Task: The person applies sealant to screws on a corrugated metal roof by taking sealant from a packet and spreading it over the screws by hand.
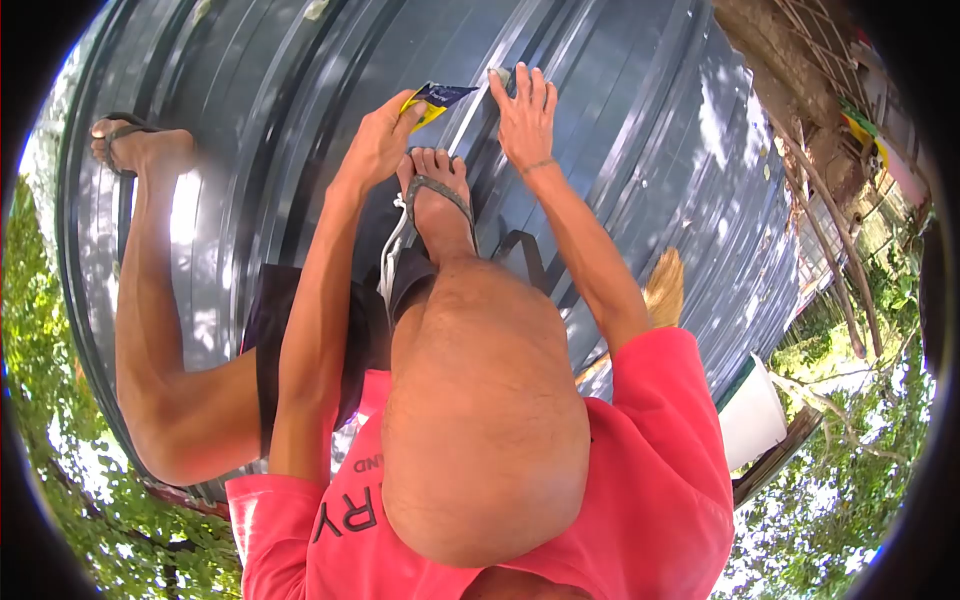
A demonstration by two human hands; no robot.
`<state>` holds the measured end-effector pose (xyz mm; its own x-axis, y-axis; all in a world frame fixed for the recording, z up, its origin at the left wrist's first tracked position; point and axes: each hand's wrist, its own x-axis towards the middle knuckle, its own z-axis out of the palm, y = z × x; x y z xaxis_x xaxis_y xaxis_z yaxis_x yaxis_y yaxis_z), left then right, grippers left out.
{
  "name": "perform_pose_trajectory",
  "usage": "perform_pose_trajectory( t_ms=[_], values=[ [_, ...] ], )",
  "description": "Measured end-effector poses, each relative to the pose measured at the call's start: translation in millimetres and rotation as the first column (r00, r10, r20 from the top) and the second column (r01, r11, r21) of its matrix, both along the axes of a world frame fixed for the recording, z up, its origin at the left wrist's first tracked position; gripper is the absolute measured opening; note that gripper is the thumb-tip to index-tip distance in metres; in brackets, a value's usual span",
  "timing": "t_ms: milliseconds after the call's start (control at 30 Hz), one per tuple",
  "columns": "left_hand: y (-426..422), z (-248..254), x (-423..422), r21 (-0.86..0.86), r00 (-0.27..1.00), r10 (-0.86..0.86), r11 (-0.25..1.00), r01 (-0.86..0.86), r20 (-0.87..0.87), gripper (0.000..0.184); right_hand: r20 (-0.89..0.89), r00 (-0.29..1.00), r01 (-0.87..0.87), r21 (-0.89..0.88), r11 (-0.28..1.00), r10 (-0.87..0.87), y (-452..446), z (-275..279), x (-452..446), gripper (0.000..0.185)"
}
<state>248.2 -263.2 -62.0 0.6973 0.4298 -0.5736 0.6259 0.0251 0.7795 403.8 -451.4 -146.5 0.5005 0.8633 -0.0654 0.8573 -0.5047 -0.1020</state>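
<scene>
My left hand (pixel 378 142) grips a small yellow and dark blue packet (pixel 435 102) by its near edge, just above the metal roofing. My right hand (pixel 527 125) reaches onto a raised rib of the roof sheet (pixel 590 150), its fingers stretched out and apart. Between its thumb and forefinger sits a small greyish piece (pixel 504 75), too small to name. A pale line runs along the rib between the two hands. My flip-flop (pixel 445 196), with my foot in it, rests on the roof just below the packet.
A white cord (pixel 392 250) lies beside my foot. The straw bristles of a broom (pixel 665 288) show past my right forearm. A white bucket (pixel 755 415) stands at the lower right. Branches (pixel 830 240) and a wire grid (pixel 810 40) border the roof's right edge; trees surround it.
</scene>
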Motion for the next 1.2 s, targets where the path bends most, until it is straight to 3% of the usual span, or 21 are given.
perform_pose_trajectory(
  t_ms=[167, 367, 467, 700, 800, 933, 1200],
  values=[
    [-1.1, -1.8, -1.6, -0.011, 1.0, 0.021, 1.0, -0.022, -0.019, 0.036, -0.07, 0.995, 0.072, -0.039, 0.997, -0.074, -0.6, -2.8, 16.8, 0.061],
    [1.2, -2.8, -1.2, -0.009, 0.999, -0.005, 1.0, 0.005, -0.037, 0.035, -0.466, 0.809, 0.414, 0.02, 0.91, -0.358, -11.5, -10.0, -15.8, 0.068],
    [-0.5, 1.5, 2.1, -0.022, 0.999, -0.014, 1.0, 0.013, -0.042, 0.034, -0.419, 0.838, 0.42, 0.088, 0.903, -0.349, -7.0, -15.8, -42.3, 0.069],
    [-0.4, 1.6, 0.8, -0.005, 0.999, -0.025, 1.0, 0.024, -0.045, 0.032, -0.137, 0.975, 0.178, -0.004, 0.984, -0.177, -10.3, 3.4, -37.3, 0.066],
    [0.2, -1.3, -0.5, 0.006, 0.999, -0.015, 1.0, 0.015, -0.032, 0.032, -0.111, 0.981, 0.16, 0.015, 0.987, -0.157, -20.8, 4.3, -27.9, 0.066],
    [-1.3, 2.6, 0.9, -0.02, 1.0, -0.002, 1.0, 0.001, -0.016, 0.036, -0.22, 0.94, 0.268, 0.007, 0.963, -0.26, -17.1, -2.9, -31.5, 0.066],
    [-4.0, -2.7, 0.1, -0.011, 1.0, -0.011, 1.0, 0.011, -0.005, 0.034, -0.074, 0.987, 0.138, -0.032, 0.99, -0.14, -7.1, -0.6, -29.5, 0.061]
  ],
)
